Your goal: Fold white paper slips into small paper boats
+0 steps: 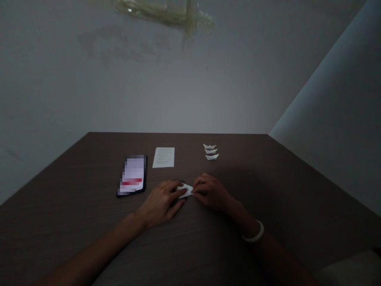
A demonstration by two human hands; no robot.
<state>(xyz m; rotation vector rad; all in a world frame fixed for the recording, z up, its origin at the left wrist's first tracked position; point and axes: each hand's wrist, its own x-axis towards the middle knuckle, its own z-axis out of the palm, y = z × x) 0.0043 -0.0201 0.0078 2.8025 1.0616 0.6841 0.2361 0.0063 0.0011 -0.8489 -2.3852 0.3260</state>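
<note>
A small piece of folded white paper [187, 191] lies on the table between my hands, its right end tapering toward a point. My left hand [162, 201] rests over its left part, fingertips pressing it down and covering that side. At the right end, my right hand [210, 192] pinches the paper's tip between thumb and curled fingers. Beyond the right hand stand three little paper boats [211, 151] in a column. A stack of printed paper sheets [164, 157] lies past my left hand.
A phone [132, 174] with a lit, blurred-out screen lies to the left of my left hand. The dark brown table [89, 167] meets a stained grey wall [178, 99] at its far edge. Another wall surface [336, 131] slopes along the right side.
</note>
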